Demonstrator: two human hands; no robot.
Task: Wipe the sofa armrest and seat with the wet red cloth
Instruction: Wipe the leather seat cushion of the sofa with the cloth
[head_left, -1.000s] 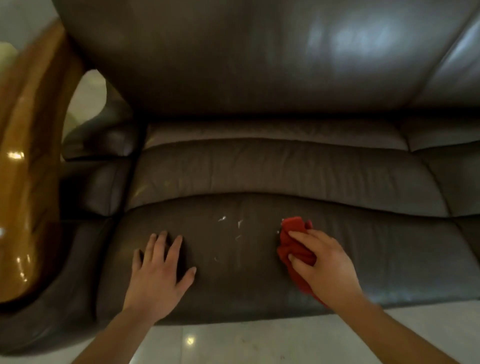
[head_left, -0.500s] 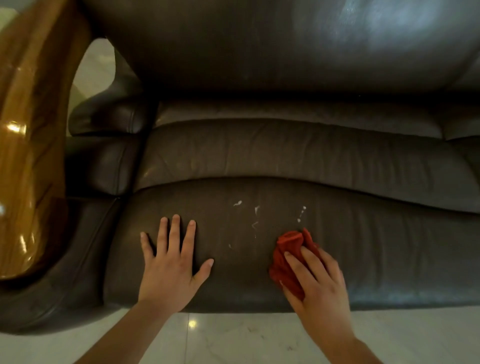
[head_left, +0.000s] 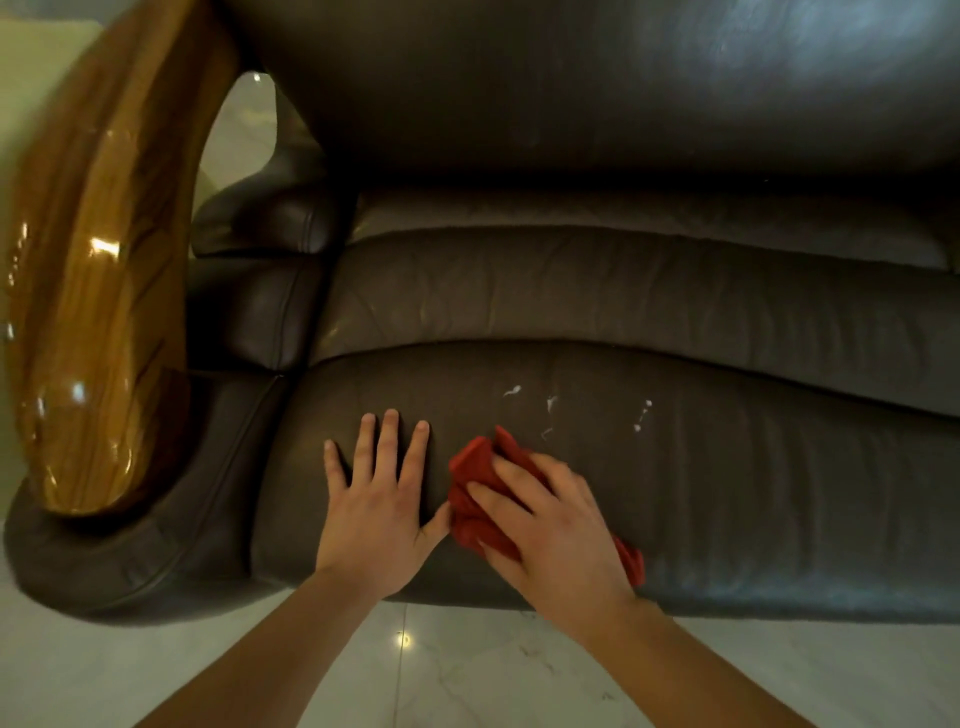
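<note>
The dark brown leather sofa seat (head_left: 727, 493) fills the middle of the view. My right hand (head_left: 556, 530) presses the bunched red cloth (head_left: 475, 470) flat on the seat's front part; most of the cloth is hidden under my palm, with one corner poking out at the wrist. My left hand (head_left: 374, 499) lies flat on the seat just left of the cloth, fingers spread, its thumb touching the cloth. Small white specks (head_left: 550, 405) dot the leather just beyond the cloth. The glossy wooden armrest (head_left: 98, 291) curves along the left side over dark leather padding.
The sofa backrest (head_left: 571, 88) rises behind the seat. A pale marble floor (head_left: 467, 675) runs along the seat's front edge below my forearms. A gap between the armrest and the backrest shows the floor at the upper left.
My right hand has slid the red cloth leftward across the seat until it meets my left thumb. White specks that lay left of the cloth now lie beyond and right of it.
</note>
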